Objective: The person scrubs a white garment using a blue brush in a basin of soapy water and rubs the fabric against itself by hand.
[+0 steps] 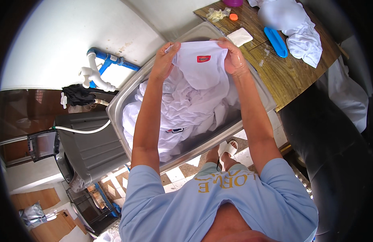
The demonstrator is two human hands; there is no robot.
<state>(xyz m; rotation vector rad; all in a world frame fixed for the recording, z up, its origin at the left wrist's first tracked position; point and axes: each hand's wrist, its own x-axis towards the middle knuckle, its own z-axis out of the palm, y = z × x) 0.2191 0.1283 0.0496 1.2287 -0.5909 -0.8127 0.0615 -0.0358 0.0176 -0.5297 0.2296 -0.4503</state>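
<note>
Stretched between my two hands is a white garment (200, 72) with a small red patch near its upper edge. My left hand (165, 60) pinches the upper left corner, and my right hand (234, 58) grips the upper right corner; its skin looks wet. The lower part of the cloth hangs into a metal sink (206, 32). More white clothes (174, 109) lie crumpled in the basin below, one with a dark blue and red mark. Where the held garment ends among them I cannot tell.
A white tap (89, 72) on blue pipe juts from the wall at the left. Beside the sink stands a grey lidded appliance (89, 141). On the wooden table (271, 76) at the right lie a blue brush-shaped object (276, 42), a white block (239, 37) and white cloth (305, 44).
</note>
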